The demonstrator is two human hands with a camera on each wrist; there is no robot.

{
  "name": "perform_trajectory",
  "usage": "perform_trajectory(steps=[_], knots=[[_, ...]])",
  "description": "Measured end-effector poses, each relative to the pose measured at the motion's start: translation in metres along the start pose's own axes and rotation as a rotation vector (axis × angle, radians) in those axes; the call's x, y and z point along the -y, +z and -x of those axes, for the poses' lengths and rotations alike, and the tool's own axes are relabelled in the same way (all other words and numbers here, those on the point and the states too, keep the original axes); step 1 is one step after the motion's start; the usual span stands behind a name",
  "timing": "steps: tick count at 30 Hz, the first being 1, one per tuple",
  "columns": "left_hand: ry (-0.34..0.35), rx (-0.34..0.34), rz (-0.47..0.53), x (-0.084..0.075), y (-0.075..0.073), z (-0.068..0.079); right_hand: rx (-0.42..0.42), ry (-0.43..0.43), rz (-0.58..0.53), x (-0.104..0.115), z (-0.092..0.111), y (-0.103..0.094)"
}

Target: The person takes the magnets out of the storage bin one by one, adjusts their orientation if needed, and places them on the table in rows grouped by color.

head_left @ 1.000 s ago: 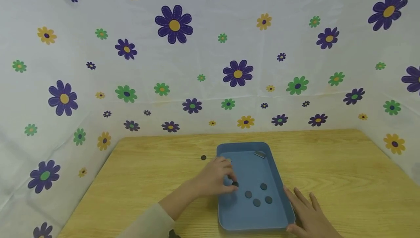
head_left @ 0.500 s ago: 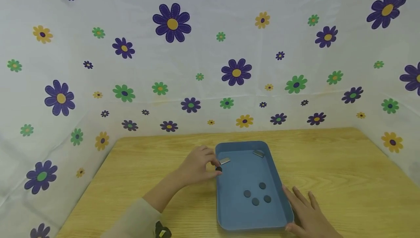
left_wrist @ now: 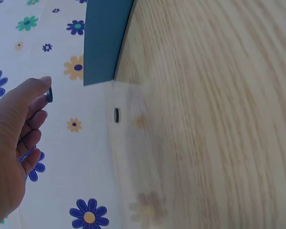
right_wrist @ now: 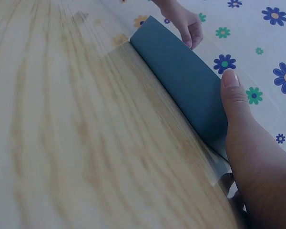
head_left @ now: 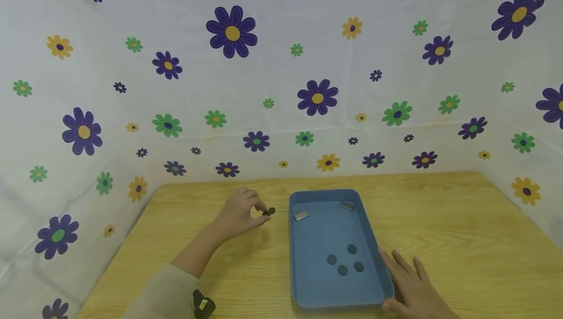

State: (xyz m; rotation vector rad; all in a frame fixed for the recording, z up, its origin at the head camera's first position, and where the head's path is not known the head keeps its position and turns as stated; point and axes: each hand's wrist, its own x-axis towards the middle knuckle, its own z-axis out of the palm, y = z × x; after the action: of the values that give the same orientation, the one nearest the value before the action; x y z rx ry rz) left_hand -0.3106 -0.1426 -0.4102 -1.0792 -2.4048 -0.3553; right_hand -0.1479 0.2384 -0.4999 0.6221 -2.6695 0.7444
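My left hand (head_left: 242,213) pinches a small dark disc (left_wrist: 49,95) between thumb and fingertips, left of the blue tray (head_left: 334,299). A second dark disc (left_wrist: 117,115) lies on the table; in the head view it appears right beside the pinched one. The left wrist view shows the held disc raised above the tabletop. Several dark grey discs (head_left: 342,270) lie flat in the near half of the tray. My right hand (head_left: 413,287), fingers extended, rests against the tray's right wall near its front corner. In the right wrist view its thumb (right_wrist: 233,93) lies along the tray's edge.
Inside the tray at the back, a silvery rectangular piece (head_left: 301,216) lies at the left and another metal piece (head_left: 347,206) leans in the right corner. The wooden table (head_left: 453,221) ends at a flower-printed cloth (head_left: 272,74) behind and at both sides.
My left hand has carried the pinched disc from over the tray, across its left rim, to beside the disc on the table. The right hand and tray have stayed in place.
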Motion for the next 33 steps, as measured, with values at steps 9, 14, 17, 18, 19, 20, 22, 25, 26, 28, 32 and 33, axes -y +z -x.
perform_trajectory(steps=[9,14,17,18,19,20,22,25,26,28,32,33], knots=[[-0.181,0.091,-0.012,0.020,0.009,0.009,-0.004,-0.008,-0.003,0.000,0.000,0.001],[-0.278,0.125,-0.014,0.032,0.017,0.013,0.005,0.000,-0.015,-0.001,0.000,0.002],[-0.361,0.185,0.012,0.037,0.023,0.015,0.002,0.009,-0.021,-0.002,0.000,0.002],[-0.392,0.206,0.022,0.038,0.025,0.016,-0.005,0.003,-0.021,-0.002,0.000,0.002],[-0.422,0.226,0.033,0.039,0.028,0.016,-0.006,0.000,-0.020,-0.002,0.000,0.002],[-0.451,0.242,0.042,0.040,0.030,0.017,-0.002,0.003,-0.019,-0.002,0.000,0.002],[-0.497,0.261,0.058,0.042,0.035,0.018,0.008,0.011,-0.020,-0.002,0.000,0.002],[-0.538,0.259,0.080,0.042,0.041,0.020,0.028,0.033,-0.029,-0.002,0.001,0.002],[-0.552,0.251,0.096,0.042,0.043,0.021,0.032,0.042,-0.032,-0.002,0.001,0.002],[-0.581,0.239,0.132,0.041,0.045,0.023,0.032,0.047,-0.035,-0.003,0.001,0.002],[-0.639,0.216,0.181,0.040,0.048,0.025,0.025,0.033,-0.027,-0.004,0.001,0.003],[-0.649,0.212,0.188,0.040,0.049,0.025,0.023,0.030,-0.023,-0.004,0.001,0.003]])
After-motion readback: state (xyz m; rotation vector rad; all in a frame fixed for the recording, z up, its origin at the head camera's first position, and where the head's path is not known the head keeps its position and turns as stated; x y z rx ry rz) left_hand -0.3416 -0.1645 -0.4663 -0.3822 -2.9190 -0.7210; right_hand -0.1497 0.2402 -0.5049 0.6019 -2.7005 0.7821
